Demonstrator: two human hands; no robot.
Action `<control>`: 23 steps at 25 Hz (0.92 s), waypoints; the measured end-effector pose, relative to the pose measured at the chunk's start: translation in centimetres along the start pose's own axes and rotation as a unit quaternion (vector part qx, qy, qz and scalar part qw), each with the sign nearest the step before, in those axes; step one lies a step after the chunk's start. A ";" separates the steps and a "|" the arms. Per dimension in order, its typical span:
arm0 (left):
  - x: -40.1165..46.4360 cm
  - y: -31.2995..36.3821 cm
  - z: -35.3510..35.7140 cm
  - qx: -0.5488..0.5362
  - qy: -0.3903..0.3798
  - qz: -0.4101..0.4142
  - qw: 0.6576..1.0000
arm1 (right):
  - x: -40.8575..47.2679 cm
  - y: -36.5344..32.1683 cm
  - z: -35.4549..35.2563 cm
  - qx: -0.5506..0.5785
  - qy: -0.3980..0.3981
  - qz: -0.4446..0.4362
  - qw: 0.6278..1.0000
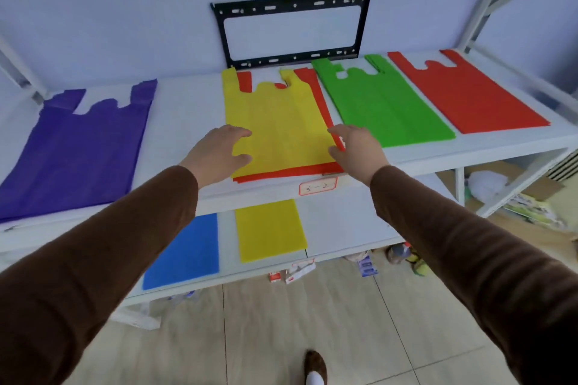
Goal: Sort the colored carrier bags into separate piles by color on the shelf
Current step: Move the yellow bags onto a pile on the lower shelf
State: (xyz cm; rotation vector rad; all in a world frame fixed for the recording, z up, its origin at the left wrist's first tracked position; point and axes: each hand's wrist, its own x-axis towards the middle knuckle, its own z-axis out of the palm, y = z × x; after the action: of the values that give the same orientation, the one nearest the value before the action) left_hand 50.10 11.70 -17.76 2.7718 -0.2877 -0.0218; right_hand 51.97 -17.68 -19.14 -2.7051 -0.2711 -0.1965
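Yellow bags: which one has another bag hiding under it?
The upper-shelf yellow bag between both hands; a red bag peeks out beneath. The lower-shelf yellow bag lies alone.

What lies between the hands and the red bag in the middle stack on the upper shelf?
A yellow bag lies on top of that red bag, covering most of it. The left hand and right hand reach over its two sides.
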 end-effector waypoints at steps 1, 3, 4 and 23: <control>1.1 -0.2 0.3 0.000 -0.003 -0.014 1.000 | 1.7 0.2 0.3 0.006 -0.004 0.007 1.000; 3.0 -0.7 0.7 -0.002 -0.010 -0.043 0.999 | 4.7 0.0 1.1 0.007 -0.020 0.019 1.000; 3.9 -1.0 0.8 -0.002 -0.012 -0.054 0.998 | 6.1 -0.1 1.6 0.002 -0.032 0.027 0.999; 10.2 -4.4 3.0 0.006 0.002 -0.057 0.998 | 10.3 -1.5 2.9 0.003 -0.128 0.133 0.983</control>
State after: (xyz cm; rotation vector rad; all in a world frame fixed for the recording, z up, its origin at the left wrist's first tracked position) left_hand 60.77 12.66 -21.90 2.7966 -0.1283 -0.0429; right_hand 61.97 -13.52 -19.36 -2.7240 0.0183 0.2306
